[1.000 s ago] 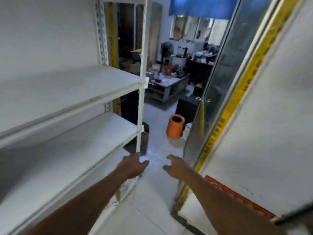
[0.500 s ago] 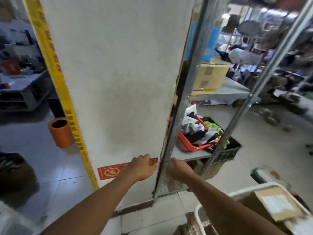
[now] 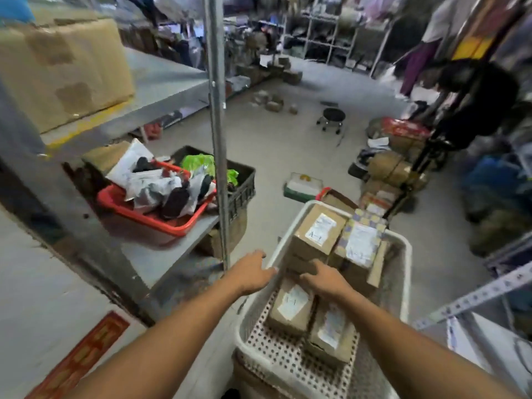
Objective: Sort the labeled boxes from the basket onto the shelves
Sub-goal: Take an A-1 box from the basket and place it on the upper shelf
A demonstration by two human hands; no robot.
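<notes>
Both hands reach into the white perforated basket (image 3: 403, 272) at near right. Left hand (image 3: 252, 273) lies with loose fingers at its left rim, gripping nothing. Right hand (image 3: 324, 279) rests, fingers relaxed, on what seems a labeled box (image 3: 290, 305). Further labeled boxes (image 3: 318, 233) fill the basket's far end.

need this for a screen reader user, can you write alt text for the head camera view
Seen from above, a person's left hand and right hand reach into a white perforated basket of labeled cardboard boxes. Left of it, a metal shelf holds a red basket of clutter.
</notes>
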